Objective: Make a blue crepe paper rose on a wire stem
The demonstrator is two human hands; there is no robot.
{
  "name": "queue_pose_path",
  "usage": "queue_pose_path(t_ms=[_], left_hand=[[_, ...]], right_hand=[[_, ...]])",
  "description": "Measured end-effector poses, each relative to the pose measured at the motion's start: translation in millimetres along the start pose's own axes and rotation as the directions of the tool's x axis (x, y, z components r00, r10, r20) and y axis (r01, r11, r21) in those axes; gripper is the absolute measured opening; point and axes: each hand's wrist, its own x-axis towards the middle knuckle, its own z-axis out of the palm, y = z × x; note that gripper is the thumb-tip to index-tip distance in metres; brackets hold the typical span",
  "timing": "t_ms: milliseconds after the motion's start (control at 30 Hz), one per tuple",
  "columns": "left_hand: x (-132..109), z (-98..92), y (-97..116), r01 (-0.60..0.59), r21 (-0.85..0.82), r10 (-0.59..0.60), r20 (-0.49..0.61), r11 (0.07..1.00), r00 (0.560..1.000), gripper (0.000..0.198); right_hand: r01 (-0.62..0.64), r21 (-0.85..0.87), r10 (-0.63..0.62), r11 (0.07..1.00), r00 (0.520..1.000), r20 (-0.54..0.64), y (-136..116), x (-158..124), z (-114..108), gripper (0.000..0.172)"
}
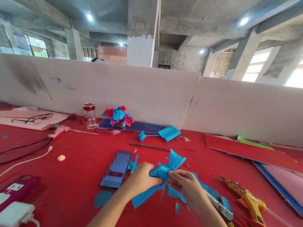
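My left hand and my right hand are close together over the red table, both closed on one piece of blue crepe paper. It is gathered and pinched at the middle, and its upper end flares out. More blue paper strips and scraps lie below and around my hands. A phone with its screen lit lies just left of my left hand. Beside my right forearm are a yellow glue gun and a metal-bladed tool, partly hidden by the arm.
Paper flowers, a glass jar, a blue paper rose and folded blue paper are at the back. Coloured sheets lie right. Glasses, a pink-handled tool, cables and a power strip lie left.
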Motion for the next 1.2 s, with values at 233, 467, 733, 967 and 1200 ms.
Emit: queue_pose_path(t_ms=[233,467,733,967,1200], left_hand=[[-2,5.1,1,0.081,-0.152,-0.075,0.043,0.985,0.996,0.02],[5,9.9,-6,0.116,-0.275,-0.086,0.117,0.954,0.989,0.021],[0,16.5,5,-0.018,0.076,0.026,-0.103,0.997,0.994,0.03],[1,26.8,9,0.006,-0.036,-0.011,-0.142,0.999,0.99,0.04],[-1,25.0,12,0.027,-0.455,-0.064,-0.065,0.89,0.996,0.034]], right_hand=[[0.028,-0.032,-0.028,0.999,0.999,0.023,-9,-9,8,0.018],[0.056,-0.08,-0.058,0.995,0.998,-0.028,-5,-6,6,0.02],[0.1,-0.278,-0.151,0.955,0.974,-0.171,5,0,7,0.03],[0.139,-0.242,-0.182,0.96,0.969,-0.165,0,-4,8,0.03],[0.113,-0.216,-0.135,0.97,0.987,-0.092,-7,-6,8,0.029]])
